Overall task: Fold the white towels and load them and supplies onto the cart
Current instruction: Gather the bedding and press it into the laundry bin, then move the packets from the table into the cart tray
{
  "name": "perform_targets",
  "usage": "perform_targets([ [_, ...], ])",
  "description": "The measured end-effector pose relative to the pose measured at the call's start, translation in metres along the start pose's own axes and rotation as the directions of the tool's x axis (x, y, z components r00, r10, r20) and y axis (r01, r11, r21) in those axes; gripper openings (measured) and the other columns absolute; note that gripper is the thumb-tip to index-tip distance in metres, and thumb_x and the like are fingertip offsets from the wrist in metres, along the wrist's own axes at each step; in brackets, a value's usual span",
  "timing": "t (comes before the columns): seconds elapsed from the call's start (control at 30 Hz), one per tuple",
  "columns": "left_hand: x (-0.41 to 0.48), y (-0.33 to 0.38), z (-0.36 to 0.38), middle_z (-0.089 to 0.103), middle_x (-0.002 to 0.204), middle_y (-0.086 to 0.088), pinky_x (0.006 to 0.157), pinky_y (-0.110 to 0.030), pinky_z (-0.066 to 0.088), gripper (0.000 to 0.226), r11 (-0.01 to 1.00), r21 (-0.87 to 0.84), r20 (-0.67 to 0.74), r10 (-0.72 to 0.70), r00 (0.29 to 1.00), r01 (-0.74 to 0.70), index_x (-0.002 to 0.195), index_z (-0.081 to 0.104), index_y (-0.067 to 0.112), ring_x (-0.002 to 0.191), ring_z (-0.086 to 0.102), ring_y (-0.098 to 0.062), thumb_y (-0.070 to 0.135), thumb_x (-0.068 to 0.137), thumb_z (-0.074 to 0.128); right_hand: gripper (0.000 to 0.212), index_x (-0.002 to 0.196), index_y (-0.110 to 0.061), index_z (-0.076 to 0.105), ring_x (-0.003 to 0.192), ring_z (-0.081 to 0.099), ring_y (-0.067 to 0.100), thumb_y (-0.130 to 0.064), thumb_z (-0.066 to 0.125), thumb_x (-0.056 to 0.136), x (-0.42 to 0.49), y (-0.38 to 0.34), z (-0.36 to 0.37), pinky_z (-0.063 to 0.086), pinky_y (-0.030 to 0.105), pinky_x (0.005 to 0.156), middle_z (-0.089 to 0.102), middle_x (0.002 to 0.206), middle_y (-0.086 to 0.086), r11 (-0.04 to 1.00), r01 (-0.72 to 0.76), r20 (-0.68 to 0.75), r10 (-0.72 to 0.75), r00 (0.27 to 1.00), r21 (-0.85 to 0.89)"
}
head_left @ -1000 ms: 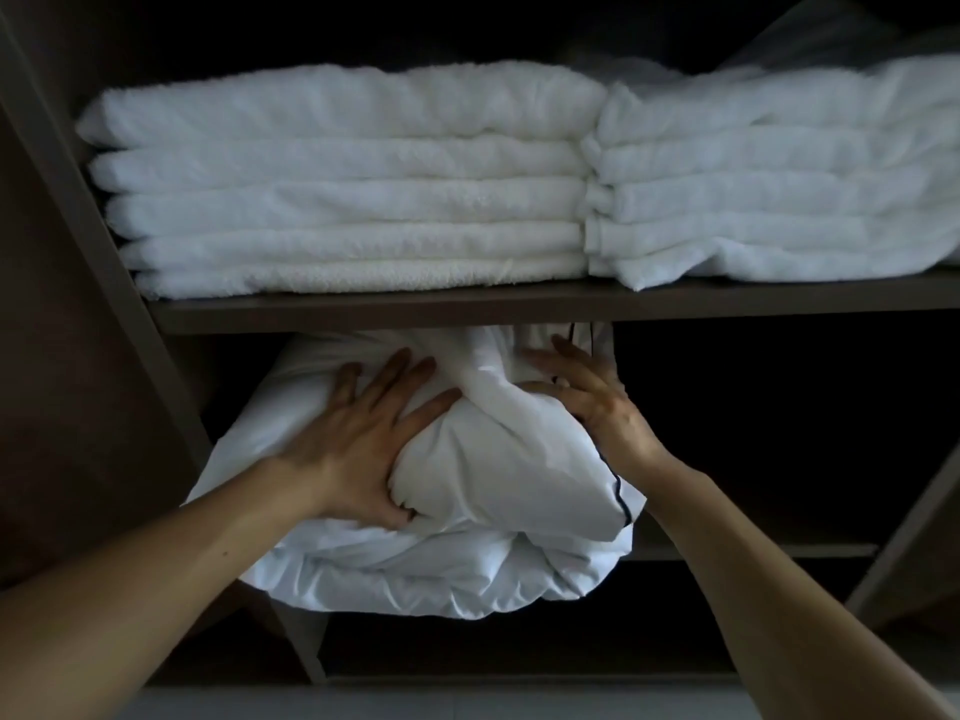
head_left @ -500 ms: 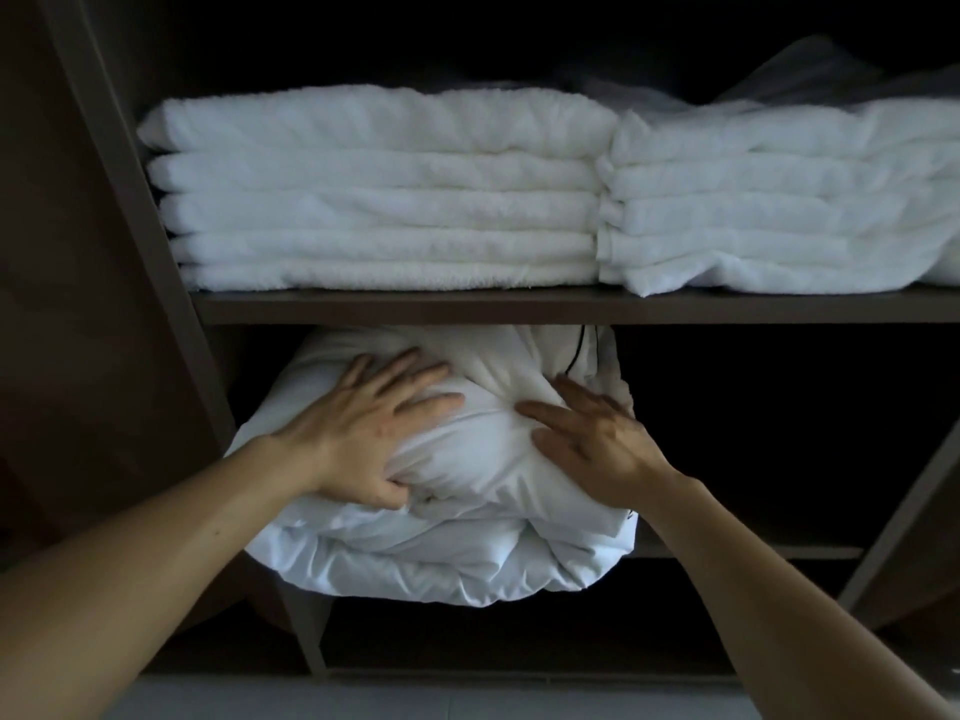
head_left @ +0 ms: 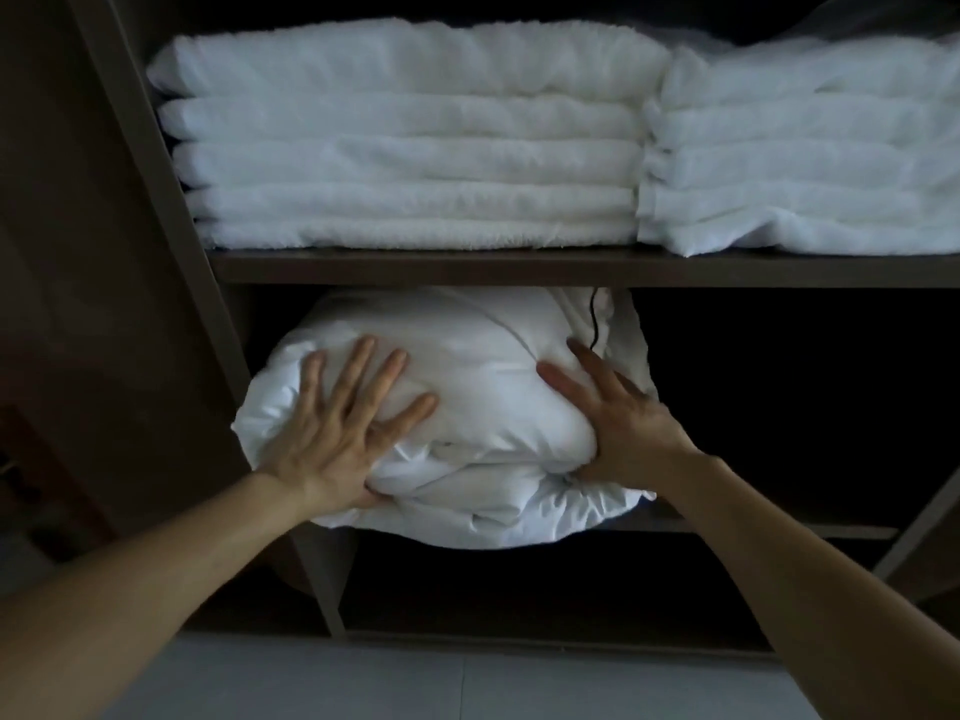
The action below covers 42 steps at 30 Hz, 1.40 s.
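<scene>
In a dim linen cupboard, on the lower shelf (head_left: pixel 753 530), a person presses both palms onto a puffy white bedding bundle (head_left: pixel 483 366) edged with dark piping (head_left: pixel 595 324). The left hand (head_left: pixel 337 433) lies flat on the bundle's 9 o'clock side and the right hand (head_left: pixel 613 423) on its 3 o'clock side. The two hands are apart, fingers straight and spread, gripping nothing. The bundle's long axis runs from 9 to 3 o'clock, and its near side bulges past the shelf edge towards 6 o'clock, so it sits directly under both hands, neither clearly closer.

The folded white towels lie at 12 o'clock from the hands, on the upper shelf (head_left: pixel 467 270). A wide stack (head_left: pixel 405 163) sits above the left hand, touching a second stack (head_left: pixel 800 163) at 1 o'clock from the right hand. Their long folds also run from 9 to 3 o'clock. Reaching them would likely mean lifting both hands straight towards 12 o'clock. No cart is in view.
</scene>
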<state>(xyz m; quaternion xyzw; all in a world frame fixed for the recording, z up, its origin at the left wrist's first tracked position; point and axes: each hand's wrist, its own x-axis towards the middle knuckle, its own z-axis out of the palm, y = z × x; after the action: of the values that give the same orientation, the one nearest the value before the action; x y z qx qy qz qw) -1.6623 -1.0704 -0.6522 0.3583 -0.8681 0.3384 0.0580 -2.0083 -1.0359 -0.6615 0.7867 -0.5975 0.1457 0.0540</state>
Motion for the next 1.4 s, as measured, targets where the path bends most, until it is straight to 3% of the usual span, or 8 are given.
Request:
perform_targets([
  [0.1, 0.016, -0.017, 0.006, 0.014, 0.162, -0.02, 0.104, -0.076, 0.022, 0.146, 0.997, 0.015, 0.099, -0.073, 0.992, 0.072, 0.156, 0.008, 0.031, 0.147, 0.015, -0.047, 0.069, 0.038, 0.085, 0.121, 0.129, -0.07, -0.03, 0.152, 0.006, 0.029, -0.059, 0.075, 0.07, 0.033, -0.006, 0.003, 0.04, 0.056, 0.107, -0.031, 0.154, -0.023, 0.998, -0.065, 0.045, 0.066, 0.997, -0.016],
  [0.2, 0.029, -0.021, 0.017, 0.001, 0.165, -0.014, 0.11, -0.072, 0.015, 0.147, 0.987, 0.043, 0.173, -0.159, 0.972, 0.153, 0.152, -0.018, 0.035, 0.15, 0.001, -0.042, 0.075, 0.049, 0.079, 0.124, 0.132, -0.068, -0.03, 0.152, -0.003, 0.031, -0.052, 0.078, 0.073, 0.049, -0.012, 0.007, 0.03, 0.059, 0.112, -0.038, 0.152, -0.021, 0.985, -0.158, 0.087, 0.164, 0.983, -0.065],
  [0.47, 0.021, -0.019, 0.022, -0.019, 0.163, -0.011, 0.114, -0.068, 0.005, 0.142, 0.986, 0.013, 0.153, -0.166, 0.974, 0.166, 0.151, -0.023, 0.035, 0.149, -0.018, -0.038, 0.069, 0.056, 0.077, 0.135, 0.136, -0.06, -0.032, 0.148, -0.012, 0.042, -0.058, 0.081, 0.064, 0.033, -0.02, 0.006, 0.027, 0.068, 0.108, -0.04, 0.153, -0.005, 0.964, -0.21, 0.057, 0.222, 0.973, -0.165],
  [0.6, 0.015, -0.012, 0.001, -0.01, 0.164, -0.015, 0.113, -0.07, 0.006, 0.134, 0.984, -0.057, 0.17, -0.156, 0.973, 0.167, 0.155, -0.008, 0.029, 0.149, -0.012, -0.041, 0.065, 0.058, 0.077, 0.14, 0.145, -0.05, -0.025, 0.147, -0.023, 0.039, -0.071, 0.08, 0.055, 0.022, -0.036, -0.011, 0.017, 0.072, 0.109, -0.035, 0.157, 0.001, 0.955, -0.215, 0.014, 0.223, 0.975, -0.202],
  [0.77, -0.003, -0.008, -0.038, -0.038, 0.156, -0.007, 0.115, -0.063, -0.01, 0.12, 0.985, -0.154, 0.298, -0.033, 0.954, 0.082, 0.148, -0.033, 0.03, 0.144, -0.034, -0.032, 0.063, 0.078, 0.059, 0.115, 0.154, -0.037, -0.013, 0.149, -0.023, 0.033, -0.08, 0.054, 0.072, -0.009, -0.08, -0.047, 0.01, 0.071, 0.114, -0.025, 0.162, 0.007, 0.958, -0.192, 0.027, 0.202, 0.979, -0.211],
  [0.93, -0.04, -0.034, -0.119, -0.026, 0.161, -0.007, 0.115, -0.059, -0.009, 0.114, 0.971, -0.231, 0.362, 0.029, 0.932, 0.059, 0.148, -0.032, 0.023, 0.147, -0.029, -0.027, 0.062, 0.084, 0.053, 0.097, 0.155, -0.032, -0.012, 0.15, -0.021, 0.026, -0.079, 0.036, 0.085, -0.035, -0.149, -0.111, 0.009, 0.062, 0.118, -0.018, 0.165, 0.0, 0.977, -0.169, 0.261, 0.197, 0.945, -0.128],
  [1.13, -0.059, -0.113, -0.244, 0.011, 0.164, -0.013, 0.114, -0.062, 0.016, 0.108, 0.942, -0.279, 0.388, -0.067, 0.919, 0.186, 0.158, 0.012, 0.015, 0.152, 0.004, -0.033, 0.059, 0.075, 0.067, 0.087, 0.156, -0.035, -0.004, 0.15, -0.02, 0.026, -0.08, 0.025, 0.087, -0.025, -0.229, -0.229, 0.007, 0.058, 0.12, -0.014, 0.166, 0.0, 0.985, -0.153, 0.344, 0.17, 0.923, -0.077],
  [1.4, -0.111, -0.176, -0.368, 0.002, 0.165, -0.01, 0.117, -0.059, 0.014, 0.107, 0.888, -0.201, 0.448, -0.291, 0.845, 0.413, 0.157, -0.001, 0.016, 0.152, -0.007, -0.03, 0.067, 0.08, 0.053, 0.085, 0.156, -0.035, -0.005, 0.15, -0.022, 0.022, -0.079, 0.024, 0.09, -0.012, -0.319, -0.343, 0.004, 0.058, 0.12, -0.016, 0.165, -0.001, 0.998, -0.052, 0.386, 0.061, 0.92, -0.034],
])
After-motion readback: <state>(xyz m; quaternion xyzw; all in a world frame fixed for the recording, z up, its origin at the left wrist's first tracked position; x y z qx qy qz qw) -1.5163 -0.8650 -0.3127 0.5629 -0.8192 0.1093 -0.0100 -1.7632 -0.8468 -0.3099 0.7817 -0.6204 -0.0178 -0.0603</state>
